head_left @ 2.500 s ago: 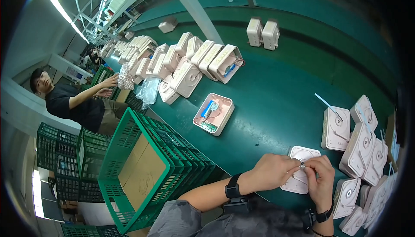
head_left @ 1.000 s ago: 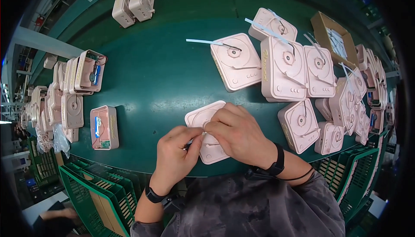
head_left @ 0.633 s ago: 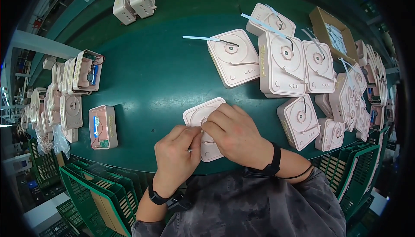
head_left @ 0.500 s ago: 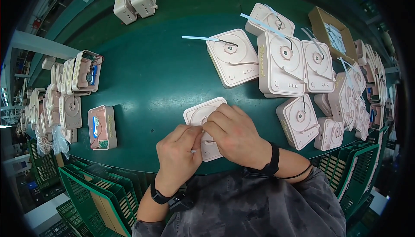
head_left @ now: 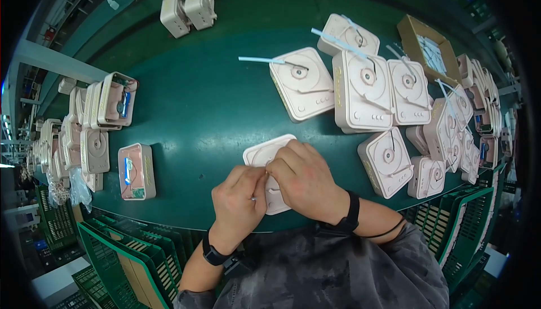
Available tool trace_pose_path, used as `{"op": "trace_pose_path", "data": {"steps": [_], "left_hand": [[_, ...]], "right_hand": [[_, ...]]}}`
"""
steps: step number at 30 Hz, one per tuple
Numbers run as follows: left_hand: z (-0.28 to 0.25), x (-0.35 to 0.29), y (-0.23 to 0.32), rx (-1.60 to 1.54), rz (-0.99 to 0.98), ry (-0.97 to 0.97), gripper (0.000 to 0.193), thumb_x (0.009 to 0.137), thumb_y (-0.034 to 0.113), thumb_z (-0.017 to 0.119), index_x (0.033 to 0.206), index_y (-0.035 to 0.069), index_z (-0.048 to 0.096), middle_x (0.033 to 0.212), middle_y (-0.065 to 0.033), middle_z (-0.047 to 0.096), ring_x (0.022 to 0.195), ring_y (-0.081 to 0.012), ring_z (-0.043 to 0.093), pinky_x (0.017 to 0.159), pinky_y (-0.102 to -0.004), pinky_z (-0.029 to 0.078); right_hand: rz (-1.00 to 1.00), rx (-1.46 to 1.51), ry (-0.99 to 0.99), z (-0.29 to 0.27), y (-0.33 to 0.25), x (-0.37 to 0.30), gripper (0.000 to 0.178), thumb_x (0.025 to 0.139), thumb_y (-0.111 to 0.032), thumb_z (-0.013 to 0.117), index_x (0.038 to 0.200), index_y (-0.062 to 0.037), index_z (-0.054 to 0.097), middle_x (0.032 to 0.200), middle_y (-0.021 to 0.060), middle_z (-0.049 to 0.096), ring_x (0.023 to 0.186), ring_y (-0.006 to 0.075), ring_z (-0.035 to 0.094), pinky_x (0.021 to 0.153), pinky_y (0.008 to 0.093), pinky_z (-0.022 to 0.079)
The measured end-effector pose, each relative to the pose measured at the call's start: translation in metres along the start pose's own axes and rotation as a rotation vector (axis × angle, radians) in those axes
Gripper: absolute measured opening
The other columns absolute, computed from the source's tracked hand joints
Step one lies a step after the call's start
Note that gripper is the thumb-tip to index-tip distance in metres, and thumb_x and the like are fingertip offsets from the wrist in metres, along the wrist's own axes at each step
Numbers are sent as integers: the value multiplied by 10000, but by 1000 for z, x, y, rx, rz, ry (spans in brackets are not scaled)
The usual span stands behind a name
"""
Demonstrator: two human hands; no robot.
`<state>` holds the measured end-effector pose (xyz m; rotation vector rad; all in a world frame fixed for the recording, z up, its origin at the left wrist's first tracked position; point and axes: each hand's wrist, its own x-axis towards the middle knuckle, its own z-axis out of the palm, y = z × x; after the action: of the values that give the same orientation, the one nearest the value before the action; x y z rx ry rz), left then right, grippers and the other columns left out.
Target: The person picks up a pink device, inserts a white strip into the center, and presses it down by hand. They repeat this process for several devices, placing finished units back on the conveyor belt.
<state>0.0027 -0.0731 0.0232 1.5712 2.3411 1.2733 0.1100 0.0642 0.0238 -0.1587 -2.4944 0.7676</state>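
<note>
On the table in front of me lies a pale pink, record-player-shaped housing (head_left: 276,199), largely covered by my hands. My left hand (head_left: 239,198) is closed in a pinch over its middle, and a thin pale piece (head_left: 253,199) pokes out from below the fingers. My right hand (head_left: 305,180) is also closed, with fingertips pressed against those of the left above the housing's round recess. Whatever lies between the fingertips is hidden. Beyond them sits a similar housing (head_left: 304,83) with a short black wire and a light blue strip (head_left: 261,60) sticking out leftward.
More pink housings (head_left: 363,92) with wires and strips crowd the right. Behind them stands a cardboard box (head_left: 417,41) of pale strips. On the left are an open housing (head_left: 147,171) with a blue part inside and stacked housings (head_left: 94,151). Green racks (head_left: 121,258) flank the table edge.
The view has shifted slightly, so the whole scene sits a little lower. Both hands stay pinched together over the housing, with only slight finger movement.
</note>
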Motion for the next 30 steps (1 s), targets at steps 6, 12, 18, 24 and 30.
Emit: {"op": "trace_pose_path", "data": {"steps": [6, 12, 18, 24, 30], "left_hand": [[-39, -7, 3, -161, -341, 63, 202, 834, -40, 769, 1024, -9, 709, 822, -32, 670, 594, -64, 516, 518, -222, 397], [-58, -22, -59, -380, -634, 143, 183, 880, 79, 792, 1027, -14, 736, 833, 9, 669, 616, -32, 494, 547, -217, 393], [-72, -23, -74, -820, -833, 188, 138, 947, 124, 745, 1006, 1, 728, 785, 28, 640, 592, -15, 473, 522, -195, 363], [-71, -93, -59, -832, -862, 287, 132, 972, 116, 720, 1009, -10, 732, 843, 10, 683, 720, -40, 585, 650, -197, 466], [-75, -111, -75, -1063, -887, 350, 164, 988, 104, 702, 1098, -17, 713, 924, -3, 707, 773, -44, 618, 719, -186, 496]], "right_hand": [[12, -248, -178, -49, 16, -12, 148, 761, -41, 662, 905, -56, 628, 866, 100, 574, 848, 296, 574, 725, 406, 461], [226, -130, -262, -110, -18, 31, 286, 774, -88, 763, 1029, -18, 656, 1022, 148, 653, 1002, 343, 627, 846, 414, 517], [31, -192, 2, -34, 21, 233, 546, 837, -352, 787, 1236, -4, 658, 1371, 251, 564, 1274, 419, 543, 1045, 465, 466], [390, -429, -90, 61, 99, 342, 855, 779, -735, 693, 1316, -70, 680, 1502, 277, 484, 1398, 485, 426, 1107, 545, 423], [458, -655, 162, 95, 148, 339, 758, 825, -672, 637, 1191, -15, 735, 1450, 273, 526, 1255, 426, 567, 1051, 506, 474]]}}
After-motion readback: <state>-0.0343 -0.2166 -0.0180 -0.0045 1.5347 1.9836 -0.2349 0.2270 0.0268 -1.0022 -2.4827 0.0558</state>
